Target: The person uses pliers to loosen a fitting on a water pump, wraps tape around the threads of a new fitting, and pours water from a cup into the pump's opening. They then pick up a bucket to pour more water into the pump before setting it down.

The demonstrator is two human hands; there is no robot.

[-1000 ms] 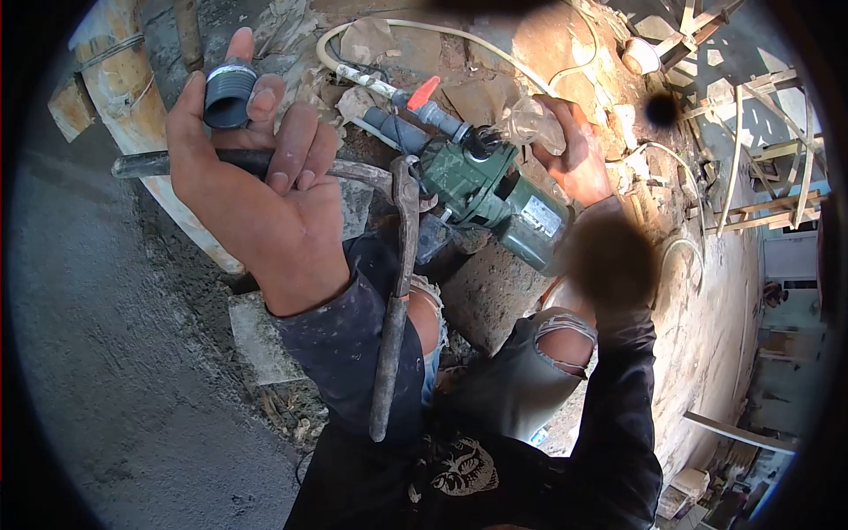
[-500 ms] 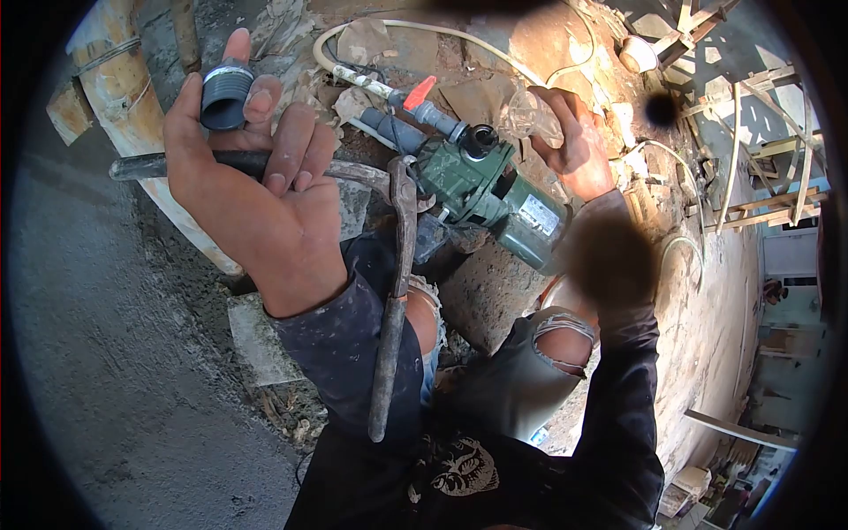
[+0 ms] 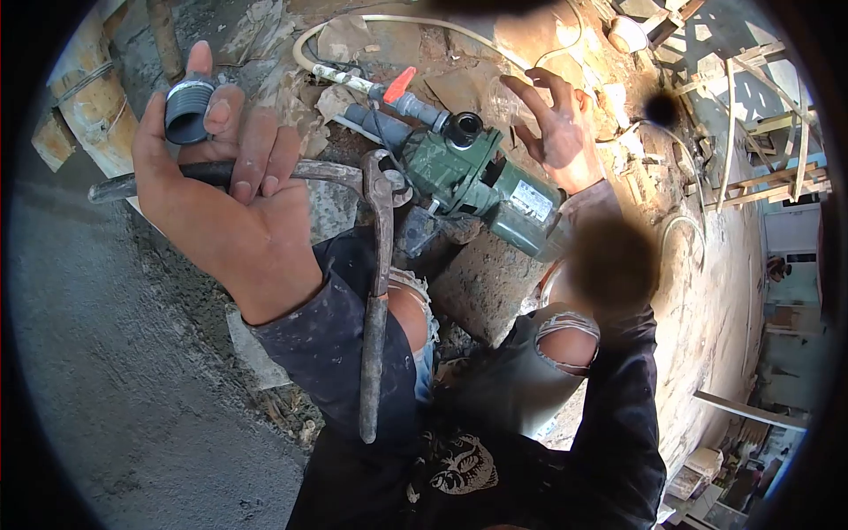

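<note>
My left hand (image 3: pixel 234 203) is closed around one black handle of a pair of pincers (image 3: pixel 378 208); their other handle hangs down over my sleeve. A grey threaded pipe fitting (image 3: pixel 188 113), with white tape at its far rim, is held between the thumb and fingers of the same hand. My right hand (image 3: pixel 565 137) is open, fingers spread, beyond the green water pump (image 3: pixel 450 168). By its fingertips is a clear plastic item (image 3: pixel 503 102), hard to make out in the glare. The pump's round dark port (image 3: pixel 463 129) faces up. A grey pipe with a red-handled valve (image 3: pixel 400 85) joins the pump.
A pale hose (image 3: pixel 424 22) curves over the ground behind the pump. The pump rests by a rough concrete block (image 3: pixel 481 283) in front of my knees. Bamboo poles (image 3: pixel 97 97) stand at upper left. Wooden frames (image 3: pixel 768 132) are at right. Dark spots blur parts of the view.
My right hand has opened and come away from the clear plastic item it was grasping. My left hand, with the pincers and pipe fitting, has shifted slightly left.
</note>
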